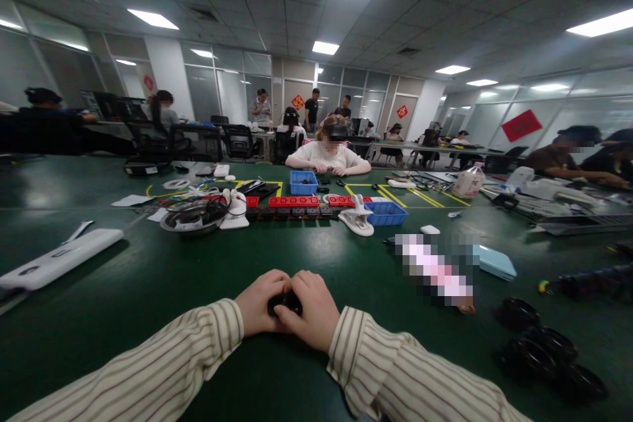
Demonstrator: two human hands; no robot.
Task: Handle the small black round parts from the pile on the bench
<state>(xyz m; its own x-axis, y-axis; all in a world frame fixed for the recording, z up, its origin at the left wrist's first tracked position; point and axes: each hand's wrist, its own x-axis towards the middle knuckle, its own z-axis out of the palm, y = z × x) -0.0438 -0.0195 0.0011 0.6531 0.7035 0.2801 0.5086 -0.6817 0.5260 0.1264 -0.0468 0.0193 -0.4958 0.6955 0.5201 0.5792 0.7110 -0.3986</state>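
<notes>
Close to the table's near side, my left hand and my right hand meet around a small black rounded object. Fingers of both hands are curled about it, with the fingertips together at its far side. My right thumb lies across its near edge. Most of the object is covered by the hands, so its exact kind does not show. Both hands rest low over the green tabletop.
Several black ring-shaped pieces lie at the right. A white elongated device is at the left. Farther off are a metal bowl of cables, a white clip stand and a blue bin. A person sits opposite.
</notes>
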